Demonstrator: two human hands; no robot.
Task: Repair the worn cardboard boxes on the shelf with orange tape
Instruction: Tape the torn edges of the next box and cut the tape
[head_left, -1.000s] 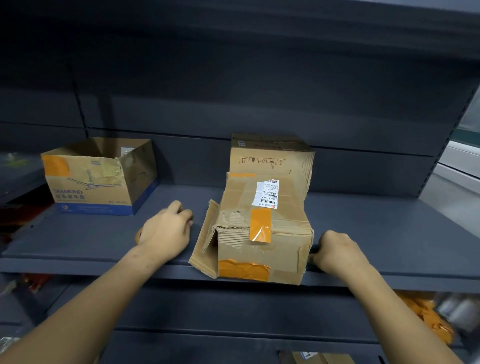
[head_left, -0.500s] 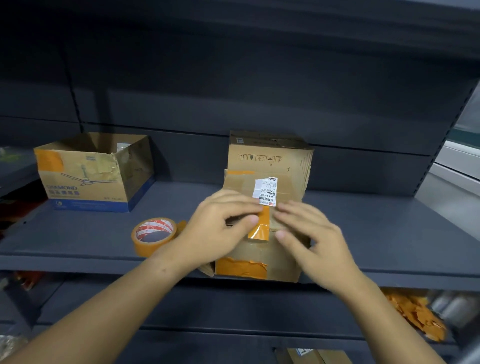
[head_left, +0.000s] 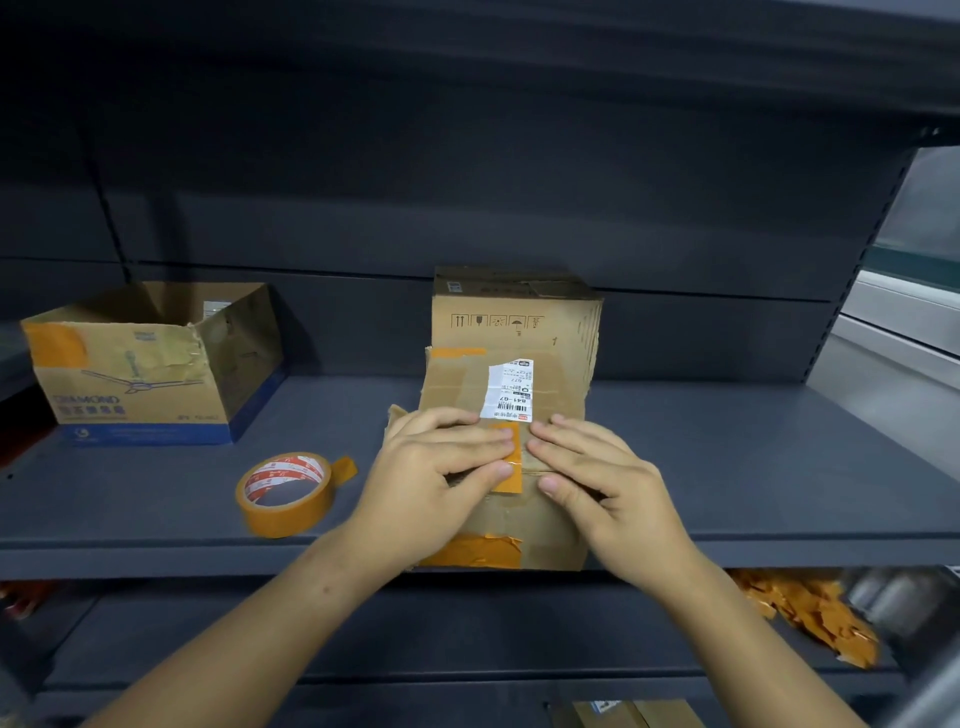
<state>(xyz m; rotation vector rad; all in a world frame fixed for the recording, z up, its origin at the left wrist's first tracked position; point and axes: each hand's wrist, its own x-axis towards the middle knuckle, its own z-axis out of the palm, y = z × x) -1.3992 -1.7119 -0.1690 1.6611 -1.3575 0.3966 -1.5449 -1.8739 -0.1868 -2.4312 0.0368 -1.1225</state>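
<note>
Orange tape strip (head_left: 508, 457) on the worn box (head_left: 511, 410) at the shelf (head_left: 779, 467) front now lies under both flattened hands, left hand (head_left: 436, 483) and right hand (head_left: 597, 480), which have left the shelf to press it down, roll (head_left: 284, 492) beside.

head cam, single view | looks forward and down, close on shelf (head_left: 727, 467) | hands enter from 6 o'clock

Dim room. Dark grey metal shelving unit (head_left: 727, 467) fills the view, with a ribbed back panel (head_left: 467, 208) and a perforated upright (head_left: 862, 270) at its right edge. An upper shelf overhang (head_left: 467, 47) casts shadow. A lower shelf (head_left: 363, 634) sits underneath. A pale window frame (head_left: 904, 322) shows far right.
</note>
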